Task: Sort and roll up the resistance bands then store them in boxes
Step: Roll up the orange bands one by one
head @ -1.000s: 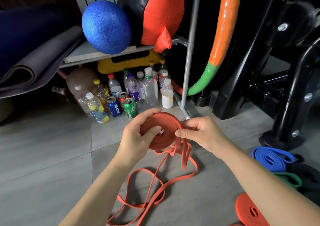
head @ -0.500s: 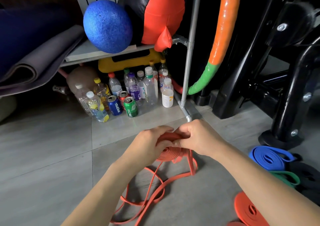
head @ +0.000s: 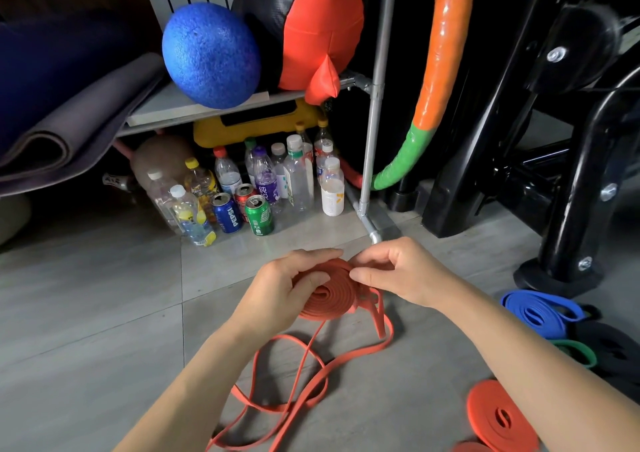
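Left hand (head: 277, 301) grips the partly rolled orange resistance band (head: 330, 296) above the floor (head: 86, 313), right hand (head: 398, 275) pinching its rim; a long tail (head: 379, 323) lies unrolled; finished orange roll (head: 498, 417) waits nearby, unboxed.

Lighting: even, moderate; soft sheen on grey floor (head: 86, 296). Far-left and far-right recesses dim. Glare streaks on orange tube (head: 446, 53). Focus sharp at centre; wide-angle bowing at edges.
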The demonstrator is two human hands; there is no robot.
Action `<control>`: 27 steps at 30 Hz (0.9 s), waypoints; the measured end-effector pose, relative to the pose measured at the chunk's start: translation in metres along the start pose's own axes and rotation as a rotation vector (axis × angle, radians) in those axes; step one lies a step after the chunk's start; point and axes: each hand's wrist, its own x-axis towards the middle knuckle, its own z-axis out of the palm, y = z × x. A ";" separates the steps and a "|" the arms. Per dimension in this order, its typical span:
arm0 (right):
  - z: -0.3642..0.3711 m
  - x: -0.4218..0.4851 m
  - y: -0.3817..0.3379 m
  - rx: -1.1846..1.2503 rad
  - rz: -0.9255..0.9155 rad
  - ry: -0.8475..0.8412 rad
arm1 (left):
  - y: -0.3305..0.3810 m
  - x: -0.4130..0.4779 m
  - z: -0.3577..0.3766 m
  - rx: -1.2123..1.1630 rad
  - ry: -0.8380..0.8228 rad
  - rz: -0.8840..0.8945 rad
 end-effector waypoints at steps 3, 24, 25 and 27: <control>0.003 0.000 0.001 0.015 0.019 -0.002 | -0.001 0.000 0.000 0.017 0.028 0.042; 0.012 0.014 -0.003 0.051 -0.001 0.162 | 0.003 0.001 0.013 -0.395 0.334 -0.112; 0.008 0.014 -0.002 0.013 0.020 0.124 | 0.001 0.002 0.013 -0.305 0.299 -0.087; 0.002 0.014 0.001 -0.055 0.064 0.040 | -0.004 0.004 0.010 -0.050 0.172 0.032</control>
